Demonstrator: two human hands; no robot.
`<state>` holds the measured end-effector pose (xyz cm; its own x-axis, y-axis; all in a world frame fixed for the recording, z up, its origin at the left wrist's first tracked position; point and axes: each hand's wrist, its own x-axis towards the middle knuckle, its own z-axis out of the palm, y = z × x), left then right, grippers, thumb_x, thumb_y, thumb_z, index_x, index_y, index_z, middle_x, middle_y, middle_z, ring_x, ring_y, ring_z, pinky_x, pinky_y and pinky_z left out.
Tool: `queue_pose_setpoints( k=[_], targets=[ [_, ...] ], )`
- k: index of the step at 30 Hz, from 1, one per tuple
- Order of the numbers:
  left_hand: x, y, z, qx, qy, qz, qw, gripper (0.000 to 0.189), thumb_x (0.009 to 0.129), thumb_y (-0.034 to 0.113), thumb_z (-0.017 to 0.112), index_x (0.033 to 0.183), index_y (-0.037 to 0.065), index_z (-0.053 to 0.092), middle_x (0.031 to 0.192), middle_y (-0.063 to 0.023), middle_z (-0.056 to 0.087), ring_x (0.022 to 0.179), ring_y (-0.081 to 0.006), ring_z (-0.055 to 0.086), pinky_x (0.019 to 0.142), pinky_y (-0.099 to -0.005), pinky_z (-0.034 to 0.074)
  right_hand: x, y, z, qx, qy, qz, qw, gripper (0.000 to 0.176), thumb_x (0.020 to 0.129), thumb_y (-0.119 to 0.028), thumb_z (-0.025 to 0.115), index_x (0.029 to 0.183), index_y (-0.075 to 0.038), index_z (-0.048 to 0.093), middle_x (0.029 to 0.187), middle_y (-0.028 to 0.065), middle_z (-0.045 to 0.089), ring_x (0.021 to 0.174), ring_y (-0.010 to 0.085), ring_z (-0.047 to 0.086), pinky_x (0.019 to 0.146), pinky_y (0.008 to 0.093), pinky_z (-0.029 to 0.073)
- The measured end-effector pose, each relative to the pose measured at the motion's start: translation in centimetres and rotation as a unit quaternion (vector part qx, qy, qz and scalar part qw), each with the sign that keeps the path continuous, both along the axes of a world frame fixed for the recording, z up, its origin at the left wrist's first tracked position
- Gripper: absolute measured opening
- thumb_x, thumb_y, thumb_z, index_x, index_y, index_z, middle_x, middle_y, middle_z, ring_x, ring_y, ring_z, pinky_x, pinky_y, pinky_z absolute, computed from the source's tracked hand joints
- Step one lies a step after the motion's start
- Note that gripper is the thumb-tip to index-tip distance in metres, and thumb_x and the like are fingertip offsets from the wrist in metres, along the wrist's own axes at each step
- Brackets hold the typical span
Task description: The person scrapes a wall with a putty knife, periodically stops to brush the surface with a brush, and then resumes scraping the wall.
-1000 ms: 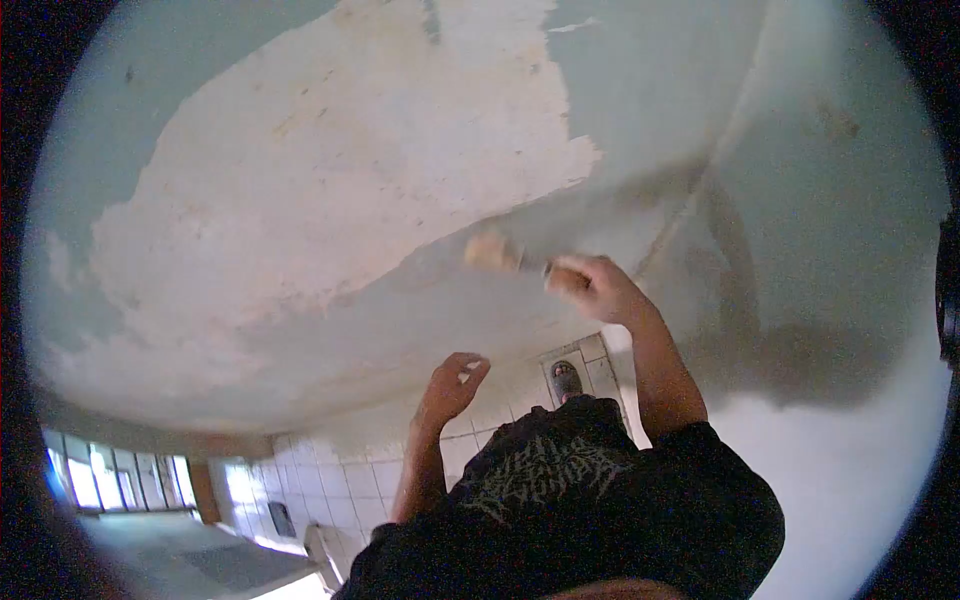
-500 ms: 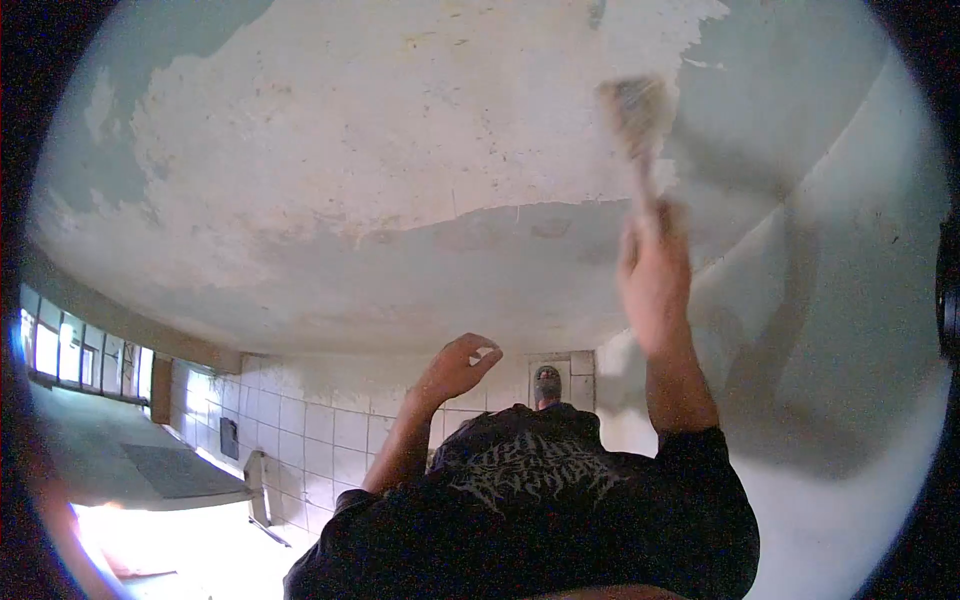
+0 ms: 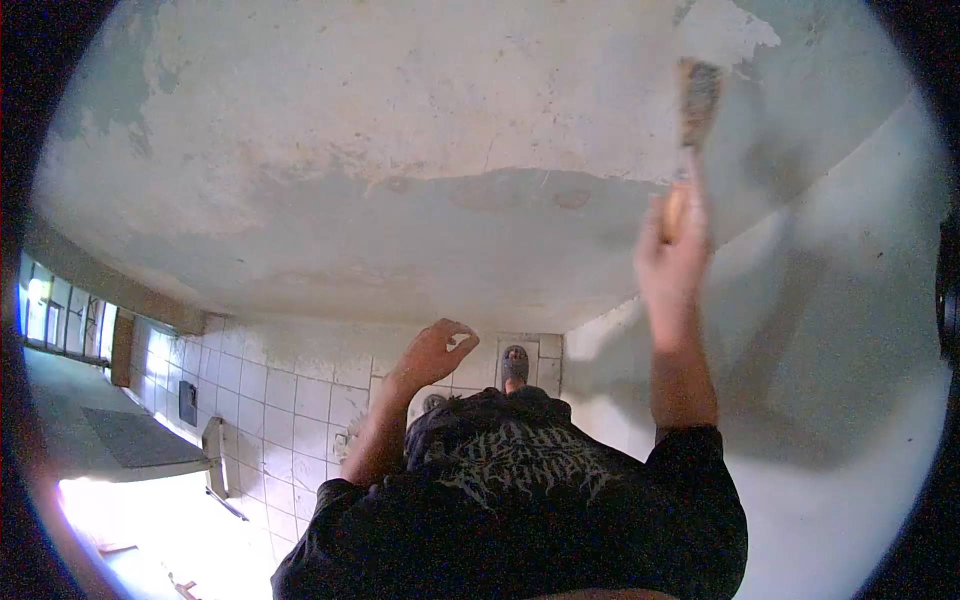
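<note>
My right hand is closed around the handle of a scraper. Its flat, stained blade points up, close to the wall, beside the border between a pale patch and grey-green paint. Blur hides whether the blade touches the surface. Lower and to the left, my left hand hangs in the air with loosely curled fingers, a gap between thumb and fingers and nothing visible in it.
A second wall meets the first in a corner at the right. Below are a tiled floor and a foot in a grey sandal. At the left a barred window stands above a grey panel.
My right hand and the scraper have moved right, and the blade now looks narrower, turned more edge-on. My view has shifted slightly. My left hand keeps its loose curl.
</note>
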<state>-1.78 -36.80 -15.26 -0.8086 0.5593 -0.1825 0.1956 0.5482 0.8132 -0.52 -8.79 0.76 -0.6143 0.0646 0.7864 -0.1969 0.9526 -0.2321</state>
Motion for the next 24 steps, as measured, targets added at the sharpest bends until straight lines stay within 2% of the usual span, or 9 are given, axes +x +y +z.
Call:
queue_pose_setpoints(
  k=[1, 2, 4, 7, 9, 13, 14, 21, 24],
  targets=[
    [0.4, -0.3, 0.1, 0.002, -0.004, -0.003, 1.0, 0.031, 0.087, 0.032, 0.056, 0.099, 0.004, 0.063, 0.103, -0.0141, 0.061, 0.088, -0.0274, 0.061, 0.076, -0.0364, 0.048, -0.7, 0.0, -3.1, 0.006, -0.03, -0.044, 0.999, 0.04, 0.08, -0.002, 0.053, 0.119, 0.001, 0.047, 0.109, 0.0228, 0.056, 0.089, 0.0338, 0.059, 0.078, 0.0378, 0.049],
    [0.7, -0.7, 0.4, 0.004, -0.006, -0.003, 1.0, 0.031, 0.086, 0.031, 0.056, 0.099, 0.004, 0.063, 0.103, -0.015, 0.06, 0.089, -0.0286, 0.06, 0.077, -0.0368, 0.048, -0.6, -1.4, -5.4, -0.004, -0.222, -0.064, 0.973, 0.043, 0.08, -0.003, 0.052, 0.122, 0.001, 0.045, 0.111, 0.0232, 0.055, 0.094, 0.0337, 0.058, 0.082, 0.0382, 0.047],
    [0.6, -1.7, 0.3, 0.01, -0.003, -0.002, 1.0, 0.032, 0.085, 0.031, 0.056, 0.1, 0.004, 0.063, 0.104, -0.0158, 0.059, 0.09, -0.0298, 0.059, 0.078, -0.0372, 0.048, 0.8, -4.9, -8.2, -0.023, -0.532, -0.038, 0.846, 0.051, 0.081, -0.005, 0.05, 0.13, -0.003, 0.036, 0.12, 0.0246, 0.049, 0.106, 0.0349, 0.053, 0.092, 0.0407, 0.042],
    [0.6, -3.3, -1.0, 0.026, -0.008, 0.032, 0.999, 0.031, 0.085, 0.03, 0.056, 0.1, 0.004, 0.063, 0.104, -0.0161, 0.059, 0.091, -0.0302, 0.058, 0.079, -0.0371, 0.048, 3.6, -5.4, -15.4, -0.032, -0.505, 0.127, 0.853, 0.052, 0.081, -0.006, 0.052, 0.131, -0.006, 0.037, 0.119, 0.026, 0.049, 0.104, 0.0374, 0.053, 0.091, 0.0418, 0.043],
    [1.0, -4.3, -1.4, 0.004, -0.032, 0.053, 0.998, 0.03, 0.085, 0.029, 0.057, 0.1, 0.004, 0.063, 0.104, -0.0165, 0.059, 0.091, -0.0302, 0.058, 0.079, -0.0368, 0.048, 4.8, -6.7, -15.5, -0.146, -0.368, 0.213, 0.893, 0.048, 0.081, -0.008, 0.052, 0.127, -0.002, 0.039, 0.094, 0.0272, 0.057, 0.09, 0.0386, 0.057, 0.078, 0.0479, 0.046],
    [1.1, -4.6, -1.6, -0.014, -0.031, 0.033, 0.999, 0.03, 0.085, 0.029, 0.057, 0.099, 0.003, 0.063, 0.104, -0.017, 0.059, 0.091, -0.03, 0.058, 0.079, -0.0366, 0.048, 4.8, -6.3, -12.6, -0.309, -0.421, 0.12, 0.844, 0.051, 0.086, -0.008, 0.049, 0.132, -0.002, 0.029, 0.081, 0.015, 0.055, 0.07, 0.0257, 0.057, 0.067, 0.0361, 0.046],
    [1.1, -4.4, -1.0, -0.017, -0.032, 0.025, 0.999, 0.03, 0.085, 0.029, 0.057, 0.099, 0.003, 0.063, 0.104, -0.017, 0.059, 0.091, -0.0302, 0.058, 0.079, -0.0367, 0.048, 4.4, -5.9, -12.8, -0.281, -0.343, 0.149, 0.884, 0.05, 0.088, -0.01, 0.048, 0.132, 0.0, 0.026, 0.072, 0.0079, 0.046, 0.063, 0.0165, 0.048, 0.059, 0.0306, 0.043],
    [0.7, -2.9, -0.4, 0.005, 0.013, 0.001, 1.0, 0.029, 0.085, 0.028, 0.058, 0.1, 0.004, 0.061, 0.106, -0.0142, 0.06, 0.09, -0.0277, 0.061, 0.078, -0.0361, 0.049, 1.9, -6.3, -9.6, -0.426, -0.068, 0.199, 0.88, 0.047, 0.095, -0.016, 0.038, 0.135, -0.003, 0.018, 0.075, 0.0006, 0.043, 0.059, 0.0066, 0.04, 0.051, 0.0207, 0.038],
    [1.0, -2.6, -0.6, 0.007, 0.005, -0.017, 1.0, 0.029, 0.086, 0.029, 0.058, 0.1, 0.004, 0.061, 0.106, -0.0147, 0.06, 0.09, -0.0275, 0.061, 0.077, -0.0363, 0.049, 0.9, -6.4, -10.7, -0.466, -0.093, 0.185, 0.861, 0.047, 0.096, -0.021, 0.038, 0.135, -0.002, 0.018, 0.073, 0.0001, 0.042, 0.057, 0.0056, 0.04, 0.048, 0.0196, 0.037]
  ],
)
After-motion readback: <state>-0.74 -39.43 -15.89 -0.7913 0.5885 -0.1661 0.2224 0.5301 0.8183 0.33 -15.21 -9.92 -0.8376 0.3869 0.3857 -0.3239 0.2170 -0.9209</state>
